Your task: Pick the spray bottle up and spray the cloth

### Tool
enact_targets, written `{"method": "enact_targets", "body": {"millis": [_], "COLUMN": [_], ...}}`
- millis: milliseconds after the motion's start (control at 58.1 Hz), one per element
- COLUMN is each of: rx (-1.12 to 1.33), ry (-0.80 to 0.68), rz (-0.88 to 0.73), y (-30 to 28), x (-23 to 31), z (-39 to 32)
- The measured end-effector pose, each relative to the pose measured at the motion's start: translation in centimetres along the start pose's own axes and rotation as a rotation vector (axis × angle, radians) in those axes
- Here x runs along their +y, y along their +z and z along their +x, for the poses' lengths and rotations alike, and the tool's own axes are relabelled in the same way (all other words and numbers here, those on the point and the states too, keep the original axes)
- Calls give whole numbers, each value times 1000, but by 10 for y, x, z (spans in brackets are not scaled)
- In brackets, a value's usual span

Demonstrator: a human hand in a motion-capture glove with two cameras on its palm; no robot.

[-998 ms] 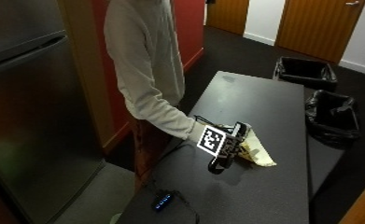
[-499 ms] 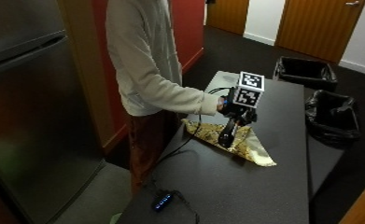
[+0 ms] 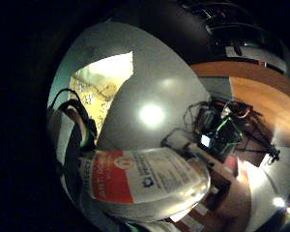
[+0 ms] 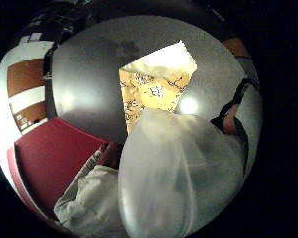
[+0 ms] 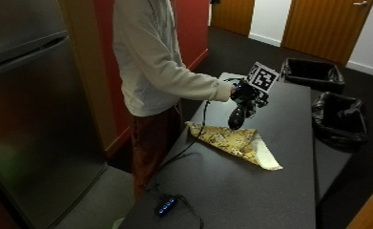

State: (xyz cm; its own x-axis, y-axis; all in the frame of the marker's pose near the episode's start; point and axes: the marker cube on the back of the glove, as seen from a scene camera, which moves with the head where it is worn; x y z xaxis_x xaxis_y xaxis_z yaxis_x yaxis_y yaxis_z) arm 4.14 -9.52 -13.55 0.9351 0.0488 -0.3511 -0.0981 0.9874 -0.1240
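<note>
Gloved right hand (image 5: 246, 93) raised, fingers wrapped round spray bottle (image 5: 237, 117); bottle hangs below hand. Yellow patterned cloth (image 5: 233, 141) on table (image 5: 262, 191) beneath bottle, apart. Pickup done; spraying seemingly still pending.

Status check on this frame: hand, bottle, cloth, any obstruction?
Right hand grips spray bottle, lifted off table. Cloth lies below it, one corner folded up. Nothing between them.
</note>
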Motion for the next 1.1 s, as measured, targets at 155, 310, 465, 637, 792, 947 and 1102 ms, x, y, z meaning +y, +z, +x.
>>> {"method": "enact_targets", "body": {"millis": [155, 310, 465, 637, 792, 947, 1102], "rx": [80, 117, 84, 17, -262, -597, -873], "ry": [57, 45, 199, 132, -59, -111, -177], "rz": [-30, -48, -11, 48, 135, 252, 384], "y": [4, 2, -9, -28, -52, -73, -86], "x": [-6, -12, -21, -18, -16, -24, -35], "z": [-29, -47, -59, -65, -86, -107, -125]}}
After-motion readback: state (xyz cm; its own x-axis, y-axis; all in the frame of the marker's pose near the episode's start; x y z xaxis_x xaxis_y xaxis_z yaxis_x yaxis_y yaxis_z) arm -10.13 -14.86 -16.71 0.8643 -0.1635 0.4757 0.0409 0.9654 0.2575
